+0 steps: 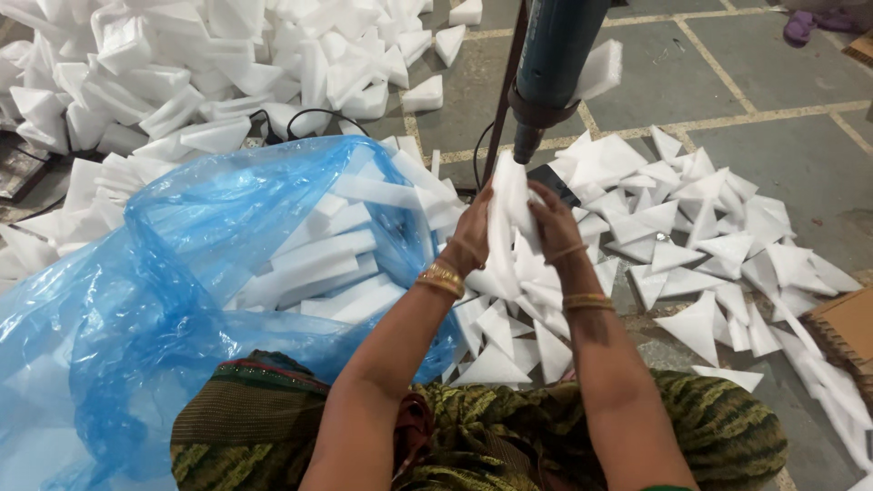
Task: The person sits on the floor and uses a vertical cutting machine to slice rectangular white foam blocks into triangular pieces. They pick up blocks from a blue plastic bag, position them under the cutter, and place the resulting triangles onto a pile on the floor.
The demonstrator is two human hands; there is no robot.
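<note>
A folded white foam sheet [506, 218] stands upright between the two hands, with its top edge just below the nozzle of a teal heat tool [552, 64] that hangs from above on a dark stand. The left hand [473, 238] is closed on the left side of the piece and the right hand [552, 221] pinches its right side, so both hands grip it and press it together.

On the tiled floor [791, 82] to the right lies a wide scatter of white foam triangles [709, 245], and some more lie just under the wrists; these look like finished pieces, so a good part of the work seems done. To the left, a blue plastic bag [173, 273] is open and holds many long white foam strips [318, 259]. Behind it there is a big heap of foam offcuts [182, 73]. Judging from the full bag, much material is left to process. A cardboard edge [850, 327] shows at the far right.
</note>
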